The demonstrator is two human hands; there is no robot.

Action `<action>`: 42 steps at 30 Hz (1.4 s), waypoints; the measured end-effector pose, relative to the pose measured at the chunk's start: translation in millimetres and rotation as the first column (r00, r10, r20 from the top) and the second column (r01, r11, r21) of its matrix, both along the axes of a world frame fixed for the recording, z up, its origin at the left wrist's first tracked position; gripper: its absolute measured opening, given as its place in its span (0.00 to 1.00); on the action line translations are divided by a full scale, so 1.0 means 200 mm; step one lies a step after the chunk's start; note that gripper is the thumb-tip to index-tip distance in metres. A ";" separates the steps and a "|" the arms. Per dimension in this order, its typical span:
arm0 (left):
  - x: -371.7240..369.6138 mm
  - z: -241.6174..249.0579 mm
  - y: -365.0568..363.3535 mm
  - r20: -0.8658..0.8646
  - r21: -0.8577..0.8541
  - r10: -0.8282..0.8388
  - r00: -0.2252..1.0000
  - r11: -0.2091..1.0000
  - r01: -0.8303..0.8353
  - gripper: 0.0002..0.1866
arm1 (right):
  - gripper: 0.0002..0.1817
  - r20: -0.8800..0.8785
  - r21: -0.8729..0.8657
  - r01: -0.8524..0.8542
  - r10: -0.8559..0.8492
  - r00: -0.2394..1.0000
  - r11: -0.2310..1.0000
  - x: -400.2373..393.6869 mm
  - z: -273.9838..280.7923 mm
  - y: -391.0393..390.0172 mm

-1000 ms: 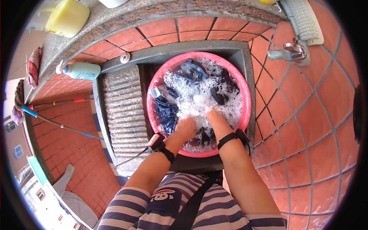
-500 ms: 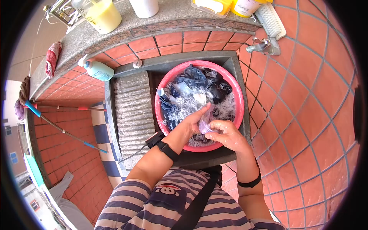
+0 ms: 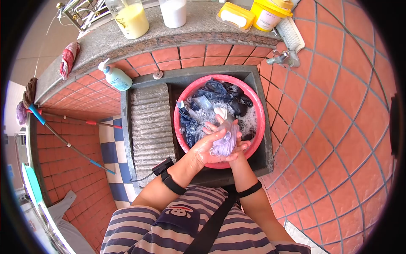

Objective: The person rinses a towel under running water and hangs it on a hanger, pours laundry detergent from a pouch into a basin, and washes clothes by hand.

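Note:
My left hand (image 3: 205,148) is turned up, fingers apart, with a wet lavender cloth (image 3: 225,142) bunched across its palm. From the other side my right hand (image 3: 242,149) supports the same cloth, its fingers partly hidden behind it. Both hands are over the near part of a round pink basin (image 3: 261,122) of foamy water. Dark blue clothes (image 3: 211,89) and a shiny black piece (image 3: 239,106) soak there. A whitish item (image 3: 220,112) shows in the suds just past my left fingertips.
The basin stands in a dark stone sink (image 3: 267,157) beside a ridged washboard (image 3: 152,122). A pump bottle (image 3: 118,79) is at the sink's back left corner, a tap (image 3: 282,58) at the right. Jugs (image 3: 132,21) and yellow tubs (image 3: 270,15) line the ledge. A mop (image 3: 57,132) leans left.
The lavender cloth was pinched and stretched between my fingers; now it is gathered in a wad across my upturned palms. My right hand has come in closer to the left.

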State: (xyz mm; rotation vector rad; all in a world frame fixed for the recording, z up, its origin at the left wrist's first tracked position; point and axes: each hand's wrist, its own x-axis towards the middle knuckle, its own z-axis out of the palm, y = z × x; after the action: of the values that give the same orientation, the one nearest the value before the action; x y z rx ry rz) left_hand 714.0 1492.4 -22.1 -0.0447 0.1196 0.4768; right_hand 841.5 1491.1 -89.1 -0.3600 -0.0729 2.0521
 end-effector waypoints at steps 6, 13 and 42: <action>-0.04 0.00 0.02 0.359 -0.373 0.014 0.933 0.919 0.130 0.17 | 0.32 -0.024 0.177 -0.040 0.045 0.999 0.983 -0.11 0.39 0.16; -0.10 0.03 0.10 -0.190 -0.238 -0.217 0.957 0.956 0.170 0.08 | 0.22 0.609 0.015 -0.272 0.207 0.766 0.962 -0.07 0.48 0.32; -1.71 0.69 0.99 0.155 0.626 0.778 -0.609 0.400 0.669 0.36 | 0.13 0.980 0.110 0.053 -0.117 0.159 0.992 0.14 0.21 0.36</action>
State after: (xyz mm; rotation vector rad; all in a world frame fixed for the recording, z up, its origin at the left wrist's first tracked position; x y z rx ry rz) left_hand 371.7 1689.9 115.2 1.9222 2.2639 1.2473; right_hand 868.7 1563.9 -47.3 -1.6372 -0.9076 1.3098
